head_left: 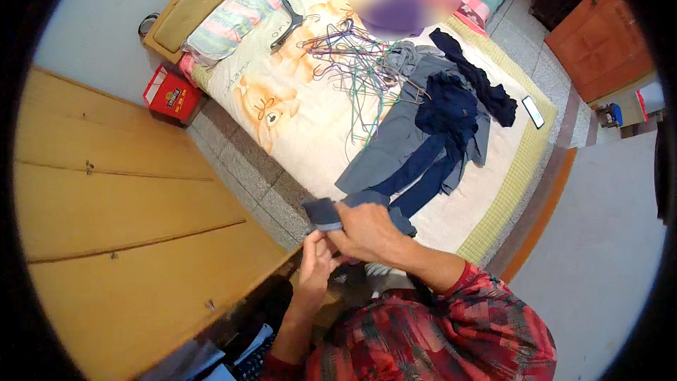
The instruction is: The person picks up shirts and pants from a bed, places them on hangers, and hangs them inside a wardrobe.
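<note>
Just off the bed's near edge, my right hand (372,231) is closed round a dark grey piece of folded cloth (321,212). Below it my left hand (316,262) has its fingers curled at the cloth's lower edge; part of that grip is hidden. Grey fabric (365,199) shows just behind my right hand; whether it joins the held cloth I cannot tell. Past my hands, navy trousers (423,169) and a grey garment (381,152) lie spread on the bed (493,183), with a dark navy garment (451,109) on top.
Tangled wire hangers (356,74) and a dark hanger (288,28) lie beyond the clothes, near a striped pillow (236,17). A phone (533,112) rests at the bed's right edge. Yellow wardrobe doors (127,212) stand on the left; a red box (171,95) sits by the headboard.
</note>
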Tool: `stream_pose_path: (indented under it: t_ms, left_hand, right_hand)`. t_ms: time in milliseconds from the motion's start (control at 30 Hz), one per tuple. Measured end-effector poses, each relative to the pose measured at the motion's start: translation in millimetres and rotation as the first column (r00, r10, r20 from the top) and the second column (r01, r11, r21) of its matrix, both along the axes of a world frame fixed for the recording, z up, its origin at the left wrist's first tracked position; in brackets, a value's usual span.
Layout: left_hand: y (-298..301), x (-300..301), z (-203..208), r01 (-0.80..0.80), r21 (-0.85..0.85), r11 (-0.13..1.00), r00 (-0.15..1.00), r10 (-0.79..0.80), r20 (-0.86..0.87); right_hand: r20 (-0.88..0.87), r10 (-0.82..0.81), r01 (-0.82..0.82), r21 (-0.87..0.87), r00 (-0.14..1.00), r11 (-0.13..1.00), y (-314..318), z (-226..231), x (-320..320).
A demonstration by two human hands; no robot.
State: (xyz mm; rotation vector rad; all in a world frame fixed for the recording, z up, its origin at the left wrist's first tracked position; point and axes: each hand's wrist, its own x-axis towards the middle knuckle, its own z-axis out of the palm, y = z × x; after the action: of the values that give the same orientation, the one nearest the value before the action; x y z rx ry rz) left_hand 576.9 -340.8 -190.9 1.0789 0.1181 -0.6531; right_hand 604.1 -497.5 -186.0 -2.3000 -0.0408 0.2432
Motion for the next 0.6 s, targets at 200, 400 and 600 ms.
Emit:
stream_pose_path:
  t_ms: [200, 400, 600]
  left_hand:
    - [1, 38, -27, -0.171, 0.032, 0.985, 0.962, 0.174, -0.209]
    - [7, 70, -40, -0.316, 0.096, 0.944, 0.853, 0.327, -0.407]
    - [15, 86, -53, -0.334, 0.462, 0.822, 0.818, 0.496, -0.291]
  right_hand:
    - [0.110, 0.215, -0.232, 0.172, 0.970, 0.957, 38, -43, 12]
    - [0.083, 0.235, -0.246, 0.472, 0.968, 0.846, 40, -66, 4]
    - [0.266, 0.472, -0.482, 0.765, 0.841, 0.428, 34, -93, -14]
